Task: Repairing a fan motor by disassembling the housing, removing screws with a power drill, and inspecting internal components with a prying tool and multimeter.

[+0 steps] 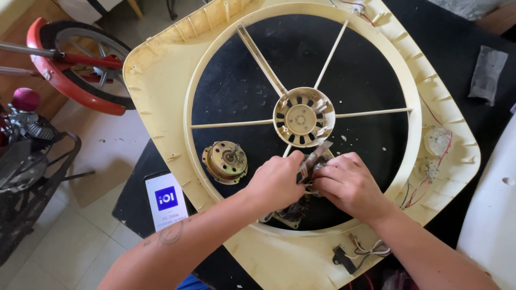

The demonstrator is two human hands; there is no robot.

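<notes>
A large cream plastic fan housing (161, 96) lies flat on a black table, with a ring, thin spokes and a round vented hub (303, 117) in the middle. My left hand (277, 181) and my right hand (348, 185) meet just below the hub, both gripping a small grey metal part (316, 157) held between the fingers. A brass-coloured electric motor (224, 161) with its shaft up rests inside the ring, left of my left hand. More metal pieces (290, 214) lie under my wrists, partly hidden.
A phone (165, 201) with a lit white screen lies at the table's left edge. Red and white wires (424, 185) and a small round part (438, 140) sit at the housing's right corner. A grey cloth (488, 74) lies far right. A red-fendered wheel (80, 64) stands on the floor to the left.
</notes>
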